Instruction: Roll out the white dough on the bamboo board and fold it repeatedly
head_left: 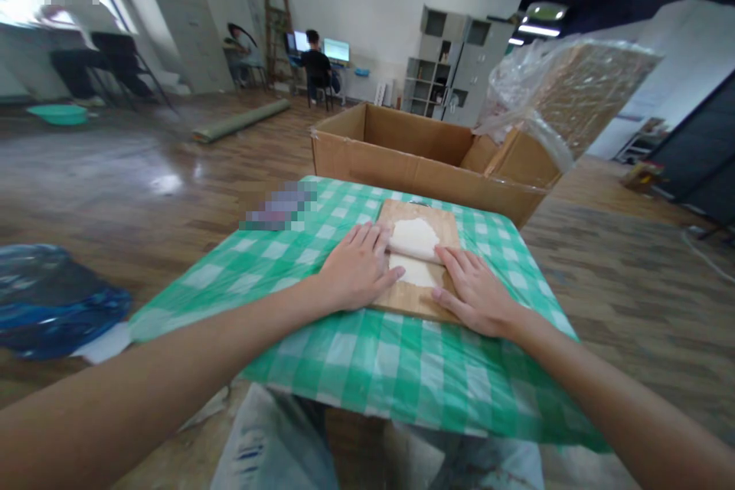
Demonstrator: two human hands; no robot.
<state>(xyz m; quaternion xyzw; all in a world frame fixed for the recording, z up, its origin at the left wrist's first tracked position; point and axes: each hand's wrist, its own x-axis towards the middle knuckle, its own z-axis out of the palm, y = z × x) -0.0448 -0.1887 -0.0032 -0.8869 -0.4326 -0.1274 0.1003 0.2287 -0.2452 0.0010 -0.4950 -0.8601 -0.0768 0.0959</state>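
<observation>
A flat white sheet of dough (414, 273) lies on a wooden cutting board (414, 309). Across the middle of the dough rests a pale, floury rolling pin (416, 248). The fingers of my left hand (359, 268) lie over the pin's left end, with the thumb reaching towards the near part of the dough. At the other end, my right hand (474, 287) has its fingers on the pin and its thumb close to the board. Both ends of the pin are hidden under my hands.
A green checked cloth (367, 352) covers the table. Beyond its far edge stands a big open cardboard box (413, 157) with plastic wrap (522, 84). A blurred-out item (279, 207) lies at the far left of the table. A blue plastic bag (57, 306) is to the left.
</observation>
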